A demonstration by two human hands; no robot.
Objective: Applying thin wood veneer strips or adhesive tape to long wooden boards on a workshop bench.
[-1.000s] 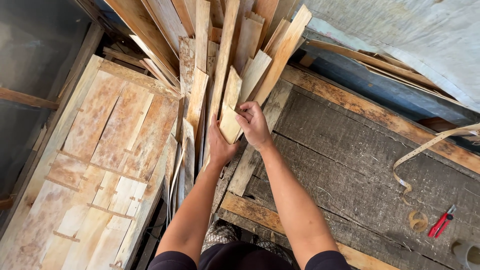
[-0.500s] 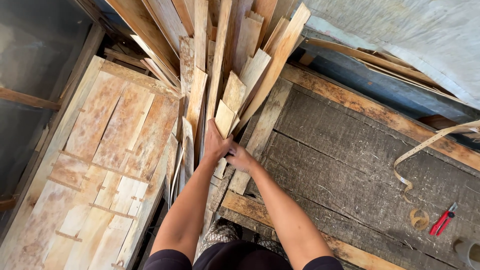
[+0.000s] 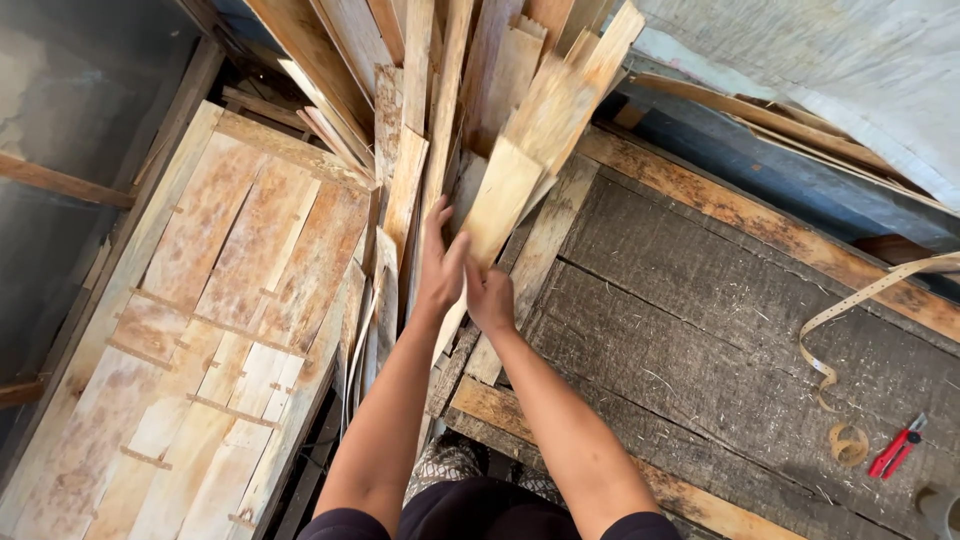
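Here, two hands work a pale board in a crowded stack of boards.

The right hand (image 3: 490, 297) grips the lower end of the board (image 3: 500, 200), fingers curled around it; the left hand (image 3: 440, 262) is open, fingers straight, pressed flat beside it. The board is light, unpainted wood, leaning among many upright boards (image 3: 420, 90) with little room between. One stained plywood panel (image 3: 220, 330) lies left. The dark floor (image 3: 720, 330) right offers open space, holding one red cutter (image 3: 897, 447) and one curled strap (image 3: 850, 310).

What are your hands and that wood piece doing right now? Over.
Right hand grips short light board at its lower end. Left hand open, flat beside it. Upright plank stack crowds close behind.
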